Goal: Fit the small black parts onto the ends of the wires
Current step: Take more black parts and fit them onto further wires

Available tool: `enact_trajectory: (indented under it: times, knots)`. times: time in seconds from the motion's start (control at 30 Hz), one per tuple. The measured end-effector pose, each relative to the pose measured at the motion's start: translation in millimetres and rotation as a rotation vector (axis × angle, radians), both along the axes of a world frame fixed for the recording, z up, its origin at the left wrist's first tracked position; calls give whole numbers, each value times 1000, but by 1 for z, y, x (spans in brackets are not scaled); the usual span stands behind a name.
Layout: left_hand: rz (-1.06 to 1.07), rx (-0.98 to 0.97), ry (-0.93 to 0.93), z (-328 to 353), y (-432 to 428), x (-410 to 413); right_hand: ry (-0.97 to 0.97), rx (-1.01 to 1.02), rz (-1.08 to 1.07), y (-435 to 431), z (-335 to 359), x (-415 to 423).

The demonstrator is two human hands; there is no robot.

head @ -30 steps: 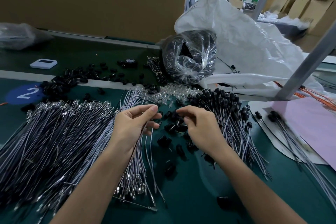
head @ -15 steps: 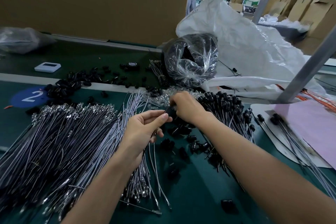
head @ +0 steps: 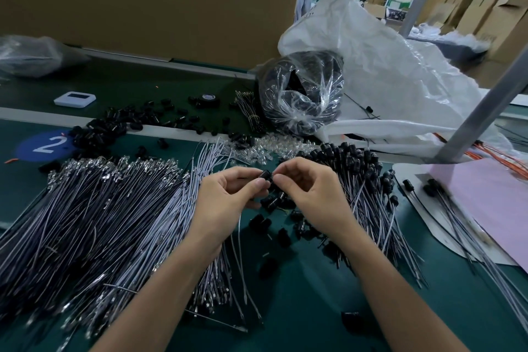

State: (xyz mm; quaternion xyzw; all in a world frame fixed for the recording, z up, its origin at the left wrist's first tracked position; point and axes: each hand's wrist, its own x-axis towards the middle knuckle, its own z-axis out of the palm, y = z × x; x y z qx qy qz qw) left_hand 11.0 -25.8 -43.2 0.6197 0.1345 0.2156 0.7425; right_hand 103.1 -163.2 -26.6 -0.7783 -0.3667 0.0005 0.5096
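My left hand [head: 228,197] and my right hand [head: 308,194] meet over the green bench, fingertips together. Between them sits one small black part [head: 266,175], pinched by my right thumb and forefinger. My left hand pinches a thin grey wire [head: 239,237] that hangs down from it toward the bench. A big heap of bare grey wires [head: 100,223] with metal terminals lies to the left. Wires with black parts fitted [head: 363,180] are piled on the right. Loose black parts [head: 271,220] lie scattered under my hands.
A clear plastic bag of black parts [head: 303,94] and a large white sack [head: 385,66] stand behind. More black parts [head: 108,128], clear LEDs [head: 265,148], a white device [head: 74,98], a pink sheet [head: 491,203] and a grey post [head: 480,111] surround the work spot.
My right hand came back from the pile behind with a black part. Both hands have risen and met in the middle, the part now at the wire's end.
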Motion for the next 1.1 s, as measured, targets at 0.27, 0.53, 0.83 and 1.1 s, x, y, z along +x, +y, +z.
enact_trajectory:
  times: [0.27,0.53,0.83,1.1]
  knots:
    - [-37,283,-31,-1,-2,1,161,50,-9,-14,-5,-4]
    - [-11,294,-28,-4,-5,1,-40,110,-117,-15,-4,-13]
    - [-49,272,-14,-4,-4,1,98,90,-78,-16,-2,-11]
    - [-106,320,-73,-3,-7,-1,198,145,41,-25,-1,-8]
